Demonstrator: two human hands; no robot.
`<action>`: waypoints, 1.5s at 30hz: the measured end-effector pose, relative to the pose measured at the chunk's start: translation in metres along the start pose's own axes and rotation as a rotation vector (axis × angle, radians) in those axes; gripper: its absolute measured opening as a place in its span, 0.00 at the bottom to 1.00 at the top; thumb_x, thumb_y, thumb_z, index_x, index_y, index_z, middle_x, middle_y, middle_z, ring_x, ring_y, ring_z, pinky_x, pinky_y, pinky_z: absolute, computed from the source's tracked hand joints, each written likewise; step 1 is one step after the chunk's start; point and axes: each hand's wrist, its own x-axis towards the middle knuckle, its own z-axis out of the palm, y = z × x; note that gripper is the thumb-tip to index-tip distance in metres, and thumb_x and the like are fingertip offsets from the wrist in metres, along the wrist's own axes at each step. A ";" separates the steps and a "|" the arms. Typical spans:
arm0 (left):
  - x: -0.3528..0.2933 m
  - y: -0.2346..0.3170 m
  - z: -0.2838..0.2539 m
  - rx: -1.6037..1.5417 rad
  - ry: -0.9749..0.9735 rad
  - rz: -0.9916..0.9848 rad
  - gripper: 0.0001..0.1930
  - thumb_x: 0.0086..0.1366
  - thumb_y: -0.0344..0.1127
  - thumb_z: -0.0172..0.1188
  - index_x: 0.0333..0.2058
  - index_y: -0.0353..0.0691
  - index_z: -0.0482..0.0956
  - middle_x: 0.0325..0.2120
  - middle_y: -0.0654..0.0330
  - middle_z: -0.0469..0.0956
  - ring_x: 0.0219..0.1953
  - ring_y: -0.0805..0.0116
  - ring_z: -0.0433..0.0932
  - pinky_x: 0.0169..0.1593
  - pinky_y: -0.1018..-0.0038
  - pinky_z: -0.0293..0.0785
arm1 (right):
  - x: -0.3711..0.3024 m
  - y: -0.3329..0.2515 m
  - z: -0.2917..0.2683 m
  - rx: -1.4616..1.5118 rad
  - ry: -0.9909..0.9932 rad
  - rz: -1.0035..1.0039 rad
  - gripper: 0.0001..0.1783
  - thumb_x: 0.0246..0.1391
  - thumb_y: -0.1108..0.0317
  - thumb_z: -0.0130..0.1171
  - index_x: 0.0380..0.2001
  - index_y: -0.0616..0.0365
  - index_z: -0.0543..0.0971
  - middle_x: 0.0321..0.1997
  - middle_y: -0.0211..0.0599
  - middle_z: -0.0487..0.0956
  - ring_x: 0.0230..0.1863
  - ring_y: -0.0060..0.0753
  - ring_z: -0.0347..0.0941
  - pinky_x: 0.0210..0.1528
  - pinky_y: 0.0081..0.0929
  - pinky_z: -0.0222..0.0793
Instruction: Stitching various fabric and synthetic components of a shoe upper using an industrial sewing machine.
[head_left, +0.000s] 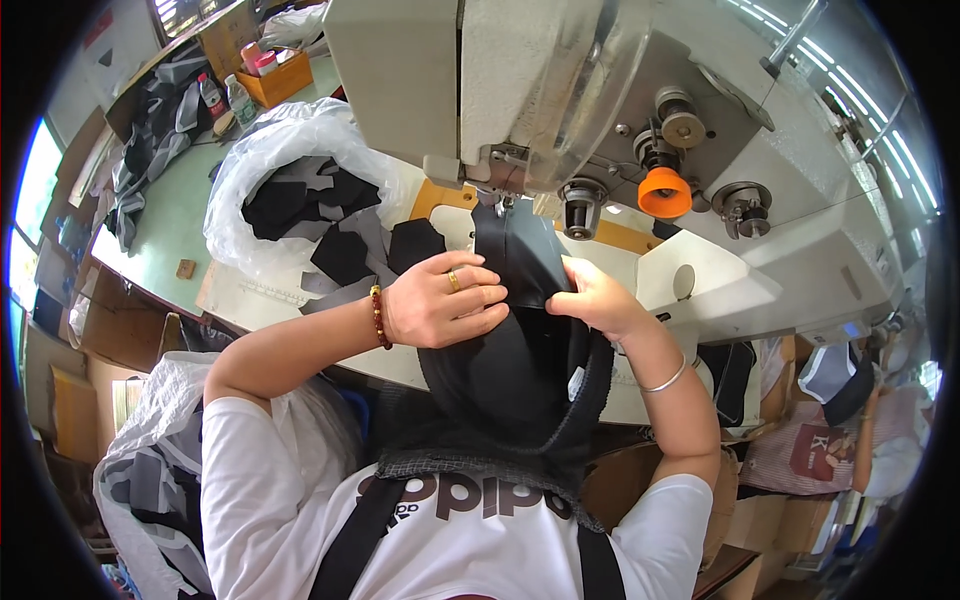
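Observation:
A black cap [495,380] hangs over the near edge of the sewing machine's bed. Its smooth dark panel [525,245] reaches up beneath the needle area [506,203]. My left hand [450,300], with a ring and a beaded bracelet, is bent over the cap's left edge; its thumb is hidden. On the opposite side, my right hand [598,298] pinches the edge of the dark panel between thumb and fingers. The white sewing machine [420,80] stands over both hands, with an orange cone-shaped knob [664,192] at its right.
A clear plastic bag [235,215] of black and grey cut pieces [345,250] lies left of the machine bed. Farther left, more grey pieces [160,130], bottles [240,100] and an orange box [280,80] stand on a green table [180,210]. Another person [830,440] is at right.

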 end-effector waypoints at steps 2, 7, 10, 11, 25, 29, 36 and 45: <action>0.001 -0.001 -0.004 -0.075 0.030 -0.010 0.12 0.57 0.29 0.69 0.41 0.37 0.85 0.42 0.56 0.86 0.44 0.60 0.87 0.50 0.64 0.86 | -0.001 0.003 -0.003 -0.246 0.051 0.097 0.26 0.51 0.55 0.78 0.32 0.62 0.73 0.30 0.24 0.66 0.33 0.21 0.61 0.34 0.26 0.60; 0.000 -0.005 -0.029 -0.449 0.265 -0.309 0.07 0.70 0.32 0.61 0.38 0.33 0.80 0.43 0.45 0.88 0.45 0.50 0.90 0.47 0.61 0.88 | 0.007 0.015 -0.005 0.067 -0.086 0.099 0.33 0.50 0.47 0.81 0.26 0.52 0.64 0.28 0.19 0.57 0.30 0.17 0.53 0.28 0.27 0.51; 0.004 0.006 -0.041 -0.388 0.331 -0.559 0.12 0.72 0.37 0.63 0.39 0.32 0.75 0.44 0.40 0.87 0.44 0.49 0.90 0.45 0.61 0.88 | 0.004 0.014 -0.003 0.163 -0.079 0.149 0.28 0.53 0.51 0.80 0.28 0.54 0.70 0.29 0.18 0.64 0.30 0.15 0.59 0.31 0.26 0.58; 0.006 0.008 -0.043 -0.396 0.319 -0.560 0.12 0.72 0.36 0.63 0.38 0.32 0.75 0.44 0.41 0.87 0.44 0.48 0.90 0.45 0.61 0.88 | 0.001 0.012 -0.002 0.218 -0.087 0.159 0.24 0.54 0.53 0.78 0.31 0.56 0.73 0.30 0.19 0.68 0.32 0.16 0.63 0.33 0.25 0.62; 0.024 0.010 -0.056 -0.175 -0.114 -0.175 0.08 0.54 0.29 0.67 0.31 0.31 0.80 0.43 0.43 0.86 0.46 0.50 0.89 0.50 0.60 0.89 | -0.011 0.015 0.005 0.665 -0.243 0.210 0.15 0.67 0.62 0.66 0.51 0.60 0.84 0.48 0.29 0.87 0.47 0.19 0.82 0.53 0.24 0.76; 0.029 0.009 -0.055 -0.150 -0.098 -0.136 0.07 0.53 0.28 0.67 0.29 0.31 0.79 0.40 0.41 0.85 0.42 0.51 0.89 0.49 0.61 0.89 | -0.015 0.027 0.005 0.501 -0.076 0.271 0.14 0.67 0.64 0.66 0.51 0.60 0.83 0.46 0.32 0.87 0.44 0.22 0.84 0.50 0.24 0.79; 0.023 -0.002 -0.058 -0.199 -0.122 -0.097 0.08 0.54 0.26 0.67 0.24 0.34 0.74 0.39 0.41 0.85 0.40 0.54 0.90 0.49 0.64 0.90 | -0.018 0.050 0.016 0.403 0.011 0.293 0.17 0.62 0.62 0.72 0.30 0.50 0.71 0.32 0.19 0.70 0.32 0.17 0.63 0.35 0.27 0.58; 0.017 -0.006 -0.051 -0.193 -0.076 -0.111 0.09 0.54 0.26 0.67 0.24 0.34 0.74 0.40 0.39 0.85 0.40 0.54 0.90 0.49 0.64 0.90 | -0.014 0.037 0.006 0.303 -0.110 0.163 0.26 0.67 0.67 0.65 0.65 0.60 0.74 0.60 0.38 0.81 0.59 0.27 0.78 0.60 0.28 0.76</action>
